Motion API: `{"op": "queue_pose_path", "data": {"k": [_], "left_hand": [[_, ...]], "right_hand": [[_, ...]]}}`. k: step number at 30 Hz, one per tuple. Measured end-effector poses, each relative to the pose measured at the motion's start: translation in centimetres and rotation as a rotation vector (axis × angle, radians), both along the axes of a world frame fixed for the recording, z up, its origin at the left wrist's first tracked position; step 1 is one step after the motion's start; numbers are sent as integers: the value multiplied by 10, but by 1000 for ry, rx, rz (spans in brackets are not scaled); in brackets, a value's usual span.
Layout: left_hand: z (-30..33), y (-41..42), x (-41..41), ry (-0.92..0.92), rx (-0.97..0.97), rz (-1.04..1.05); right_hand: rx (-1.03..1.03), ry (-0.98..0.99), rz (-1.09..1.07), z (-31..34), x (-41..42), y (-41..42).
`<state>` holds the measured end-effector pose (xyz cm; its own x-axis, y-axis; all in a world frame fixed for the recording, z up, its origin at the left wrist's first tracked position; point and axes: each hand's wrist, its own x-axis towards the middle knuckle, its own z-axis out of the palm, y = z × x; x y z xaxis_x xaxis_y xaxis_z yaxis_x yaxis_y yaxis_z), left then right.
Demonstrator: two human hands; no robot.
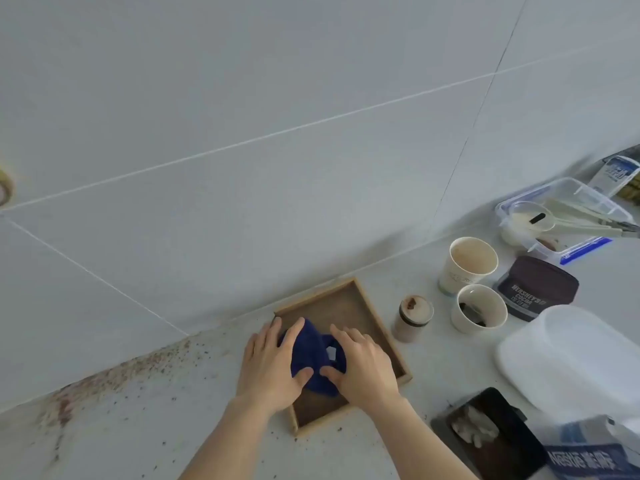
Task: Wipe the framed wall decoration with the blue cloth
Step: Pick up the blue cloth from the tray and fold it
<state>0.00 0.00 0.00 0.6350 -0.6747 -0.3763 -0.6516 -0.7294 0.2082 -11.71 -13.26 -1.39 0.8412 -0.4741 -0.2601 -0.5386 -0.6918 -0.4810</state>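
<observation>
Blue cloth (pixel 317 358), pressed by both flat, unclenched hands, left hand (pixel 268 365) and right hand (pixel 363 363), is wiping the wooden frame (pixel 372 308); next, rub toward its far, uncovered corner.

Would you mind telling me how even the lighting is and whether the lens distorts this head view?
Head view: soft, even light with faint shadows under both hands on the blue cloth; wide-angle tilt skews the tile seams; edges slightly soft, the Nestle pack blurred.

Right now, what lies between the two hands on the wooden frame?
In the head view, the blue cloth lies bunched between the left hand and the right hand, resting on the wooden frame.
</observation>
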Motion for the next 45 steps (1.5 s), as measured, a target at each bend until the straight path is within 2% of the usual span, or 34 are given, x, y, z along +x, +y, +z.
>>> {"op": "queue_pose_path", "data": {"k": [5,16,31,45], "left_hand": [[-17,0,1,-73,42,26],[2,4,-2,-142,-142,133],[107,54,25,-237,-347,100],[213,180,58,-382,-554,149]], "right_hand": [[-26,-8,-31,-10,1,1],[-97,-80,-88,-8,0,3],[-239,-221,-81,94,19,25],[-343,-356,-15,215,56,134]]}}
